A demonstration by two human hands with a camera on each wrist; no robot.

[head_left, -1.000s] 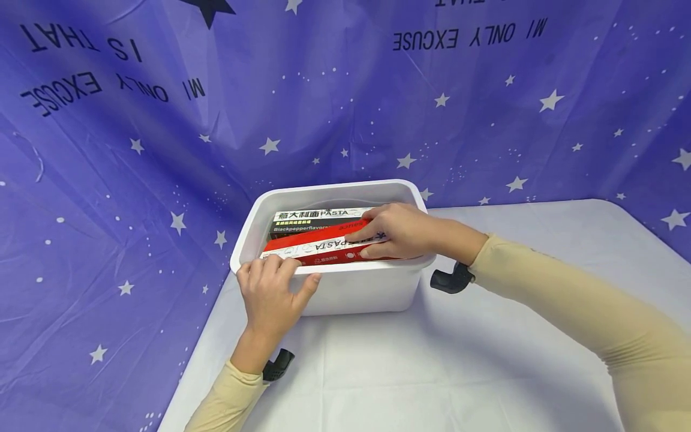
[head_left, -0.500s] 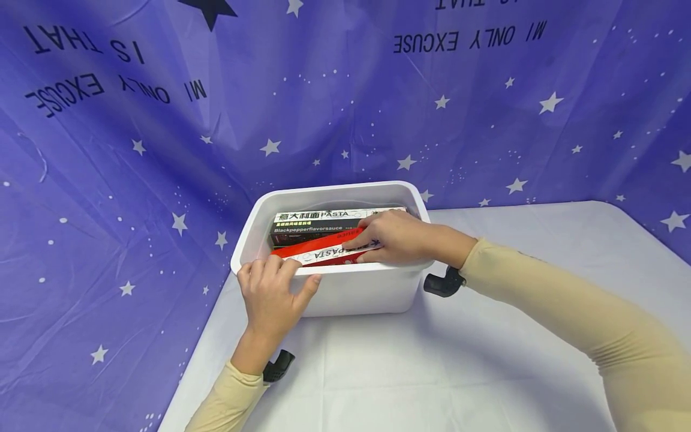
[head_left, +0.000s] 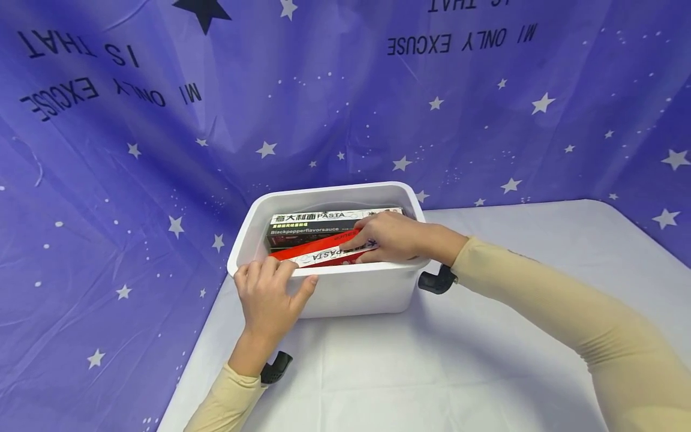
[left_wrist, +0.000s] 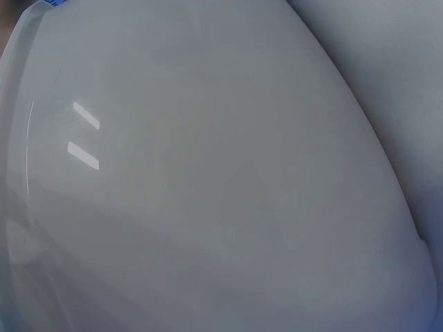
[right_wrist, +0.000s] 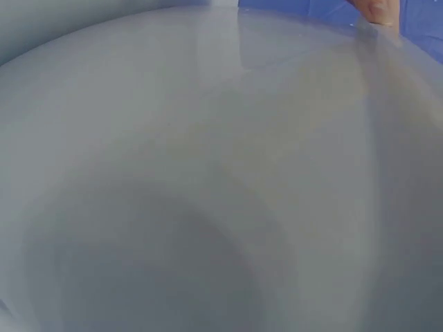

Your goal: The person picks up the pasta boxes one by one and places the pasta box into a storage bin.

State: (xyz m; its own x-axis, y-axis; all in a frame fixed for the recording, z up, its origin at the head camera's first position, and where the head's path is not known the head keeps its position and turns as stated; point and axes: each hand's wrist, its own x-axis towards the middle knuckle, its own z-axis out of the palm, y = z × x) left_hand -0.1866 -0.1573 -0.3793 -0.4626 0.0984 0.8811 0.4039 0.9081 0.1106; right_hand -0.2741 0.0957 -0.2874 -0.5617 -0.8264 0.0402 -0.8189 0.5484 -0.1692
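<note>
A white plastic bin (head_left: 351,294) stands on the table in the head view. My left hand (head_left: 270,300) grips its near rim at the left, fingers hooked over the edge and thumb against the outer wall. Inside the bin, my right hand (head_left: 396,237) holds the right part of a red pasta box (head_left: 318,245), thumb on the near side; its fingertips are partly hidden. The red box lies slanted along the near wall. Behind it is a black pasta box (head_left: 308,228) labelled black pepper flavor sauce. Both wrist views are filled by the bin's outer wall (left_wrist: 208,173).
A white cloth covers the table (head_left: 432,372). Behind and to the left hangs a purple curtain (head_left: 345,108) with stars and lettering. The bin's far edge is close to the curtain. A fingertip (right_wrist: 379,10) shows over the rim in the right wrist view.
The red pasta box has sunk lower into the bin, with my right hand going slightly down and left. More of the black box's label shows. My left hand stays on the rim.
</note>
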